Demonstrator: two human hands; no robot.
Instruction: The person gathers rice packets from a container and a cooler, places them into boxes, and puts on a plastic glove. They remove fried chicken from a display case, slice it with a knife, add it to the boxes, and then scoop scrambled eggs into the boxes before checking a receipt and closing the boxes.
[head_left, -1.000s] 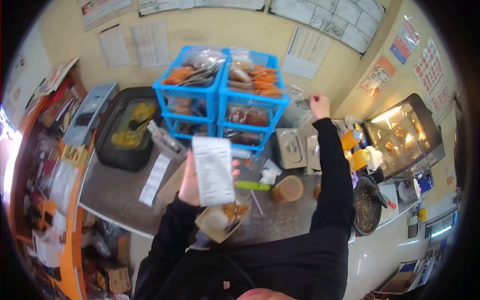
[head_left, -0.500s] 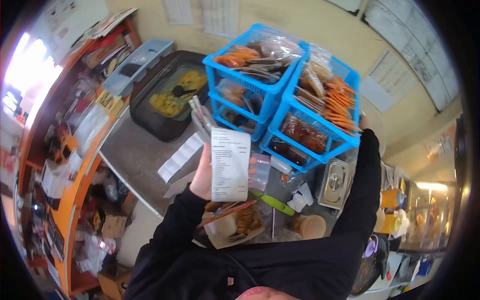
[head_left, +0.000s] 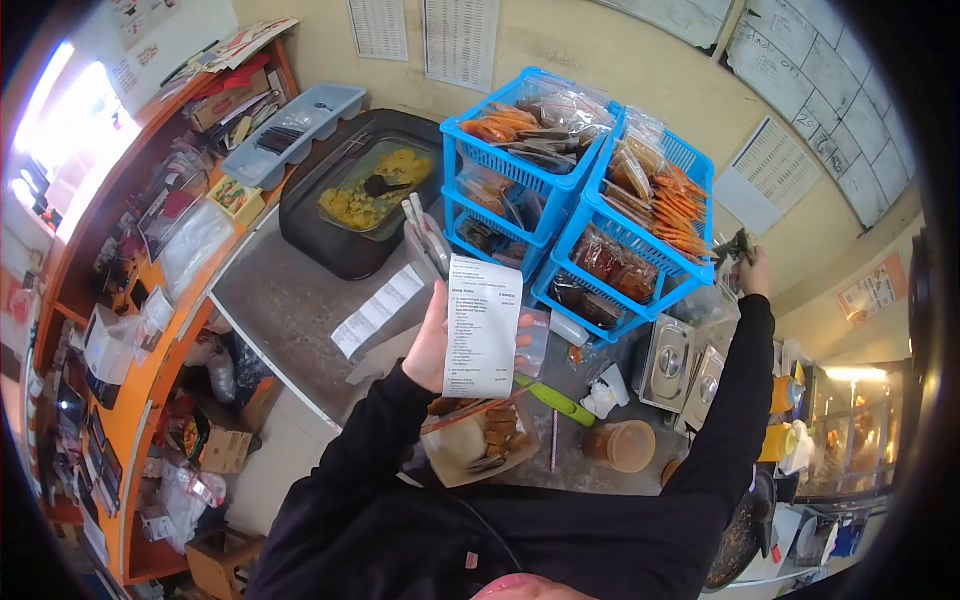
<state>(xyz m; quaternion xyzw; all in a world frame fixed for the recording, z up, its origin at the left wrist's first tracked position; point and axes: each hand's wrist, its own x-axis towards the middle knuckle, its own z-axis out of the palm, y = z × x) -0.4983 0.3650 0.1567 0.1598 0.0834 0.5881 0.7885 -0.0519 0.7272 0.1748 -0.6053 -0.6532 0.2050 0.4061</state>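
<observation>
My left hand (head_left: 432, 340) holds a long white printed receipt (head_left: 482, 326) upright over the steel counter (head_left: 290, 300). Just below it sits a paper tray of fried food (head_left: 480, 437). My right hand (head_left: 752, 268) is stretched out to the far right, behind the blue basket racks (head_left: 580, 190), pinching a small bunch of dark green leaves (head_left: 733, 246). The racks hold bagged orange and brown foods in stacked tiers. Both arms wear black sleeves.
A black tray with yellow food and a ladle (head_left: 372, 190) stands at the back left. Steel lidded containers (head_left: 680, 365), a brown sauce cup (head_left: 625, 445), a green-handled tool (head_left: 555, 402) and another receipt strip (head_left: 378, 310) lie on the counter. Cluttered orange shelves (head_left: 130, 300) run along the left.
My right hand has come out from behind the blue racks, now with green leaves in its fingers. The view has swung slightly; the receipt stays held up in my left hand.
</observation>
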